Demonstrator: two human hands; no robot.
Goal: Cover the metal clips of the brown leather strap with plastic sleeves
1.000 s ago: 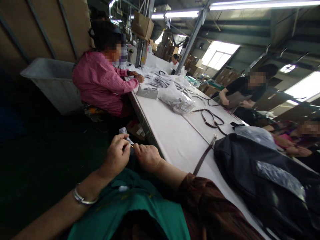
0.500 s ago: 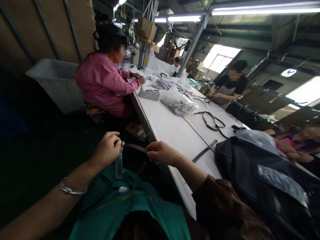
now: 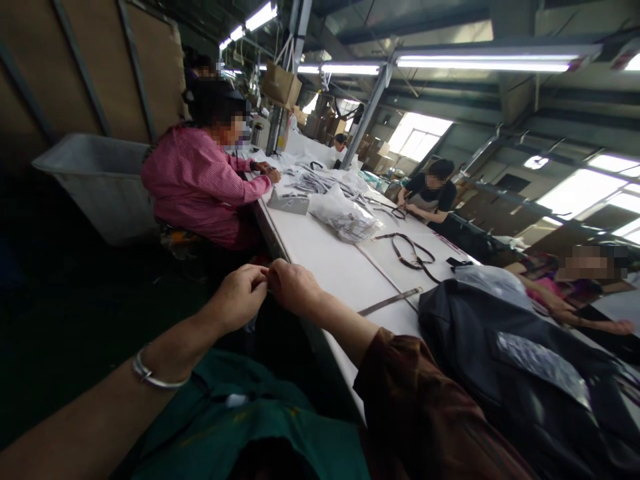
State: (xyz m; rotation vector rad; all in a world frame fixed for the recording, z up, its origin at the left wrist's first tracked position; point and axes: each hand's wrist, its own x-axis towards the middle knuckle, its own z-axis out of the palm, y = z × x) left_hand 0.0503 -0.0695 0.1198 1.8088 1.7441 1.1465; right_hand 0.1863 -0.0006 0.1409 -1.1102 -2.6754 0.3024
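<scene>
My left hand, with a silver bangle on its wrist, is closed in a pinch in front of my lap. Its fingertips meet those of my right hand, which is also closed. Whatever lies between the fingers is mostly covered by them and too small to name. Below my left hand a bit of a pale, see-through piece shows dimly. A brown strap with a metal end lies on the white table beyond my right hand.
A dark bag covers the table's near right. Looped straps, a plastic bag and a grey box lie farther off. A person in pink sits at left by a large bin; others sit across.
My right hand has moved left until it meets my left hand. The strap that was stretched between them no longer shows. The view has turned slightly to the right.
</scene>
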